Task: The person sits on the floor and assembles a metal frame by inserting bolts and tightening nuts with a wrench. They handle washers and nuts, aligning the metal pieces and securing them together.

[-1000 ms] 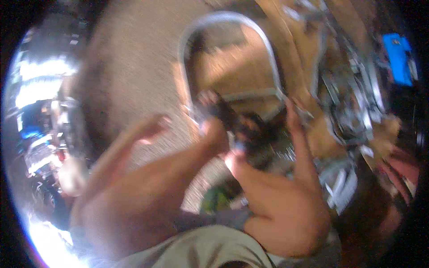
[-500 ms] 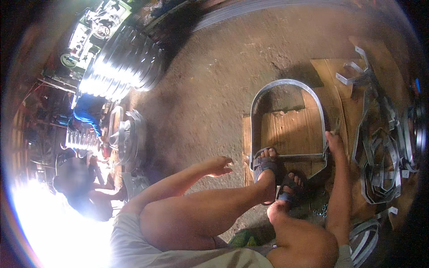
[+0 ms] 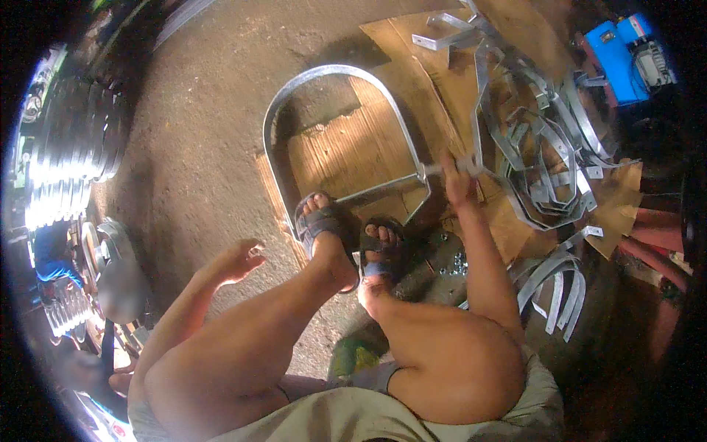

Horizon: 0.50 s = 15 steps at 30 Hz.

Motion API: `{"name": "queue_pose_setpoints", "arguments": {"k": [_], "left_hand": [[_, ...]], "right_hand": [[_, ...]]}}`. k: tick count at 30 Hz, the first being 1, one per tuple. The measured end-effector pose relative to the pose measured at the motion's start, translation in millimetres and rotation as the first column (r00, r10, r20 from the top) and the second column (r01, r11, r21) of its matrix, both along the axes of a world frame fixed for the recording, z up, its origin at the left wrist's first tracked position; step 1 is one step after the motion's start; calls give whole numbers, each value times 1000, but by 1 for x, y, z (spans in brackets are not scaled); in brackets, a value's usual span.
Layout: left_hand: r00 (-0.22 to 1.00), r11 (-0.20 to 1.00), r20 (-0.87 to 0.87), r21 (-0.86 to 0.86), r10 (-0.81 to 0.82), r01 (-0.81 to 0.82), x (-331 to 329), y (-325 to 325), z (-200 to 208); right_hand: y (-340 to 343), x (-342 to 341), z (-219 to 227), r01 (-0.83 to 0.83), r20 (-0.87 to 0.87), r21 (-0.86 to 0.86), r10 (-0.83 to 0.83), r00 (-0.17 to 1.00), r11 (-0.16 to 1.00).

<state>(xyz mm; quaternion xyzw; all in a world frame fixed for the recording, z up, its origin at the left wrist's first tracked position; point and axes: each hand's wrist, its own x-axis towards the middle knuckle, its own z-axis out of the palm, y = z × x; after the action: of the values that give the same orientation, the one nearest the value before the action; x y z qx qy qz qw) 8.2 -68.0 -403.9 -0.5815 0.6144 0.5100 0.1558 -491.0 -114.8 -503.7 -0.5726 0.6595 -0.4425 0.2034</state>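
A D-shaped metal clamp [image 3: 404,123] lies on a piece of cardboard [image 3: 346,147], its rounded end away from me and a crossbar near my feet. My right hand [image 3: 459,184] is closed around a slim grey tool, apparently a wrench [image 3: 434,170], blurred by motion. The tool's end reaches the joint at the clamp's right side, where the crossbar meets the band. Left of my feet, my left hand [image 3: 237,262] hangs over the floor, its fingers loosely bent and apart, gripping nothing that I can make out. My sandalled feet [image 3: 324,221] press against the clamp's near side.
Several bent metal straps [image 3: 549,162] lie piled on cardboard at the right. Curved strips [image 3: 560,283] sit below them. Small nuts or bolts [image 3: 455,265] are scattered near my right foot. A blue machine [image 3: 618,62] stands far right. Metal hoops [image 3: 74,140] and other people are at the left.
My view has swung right, bringing the blue machine in. The tool in my right hand has turned from pointing away to lying crosswise at the clamp's joint. My left hand still hangs loose.
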Motion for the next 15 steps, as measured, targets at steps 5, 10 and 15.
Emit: {"name": "queue_pose_setpoints", "arguments": {"k": [5, 10, 15], "left_hand": [[999, 998, 13, -54, -40, 40, 21, 6, -18], [997, 996, 8, -35, -80, 80, 11, 9, -22], [999, 1000, 24, -6, -23, 24, 18, 20, -10]], "right_hand": [[-82, 12, 14, -208, 14, 659, 265, 964, 723], [-124, 26, -29, -250, -225, 705, 544, 808, 663], [-120, 54, 0, -254, -309, 698, 602, 736, 669]]}}
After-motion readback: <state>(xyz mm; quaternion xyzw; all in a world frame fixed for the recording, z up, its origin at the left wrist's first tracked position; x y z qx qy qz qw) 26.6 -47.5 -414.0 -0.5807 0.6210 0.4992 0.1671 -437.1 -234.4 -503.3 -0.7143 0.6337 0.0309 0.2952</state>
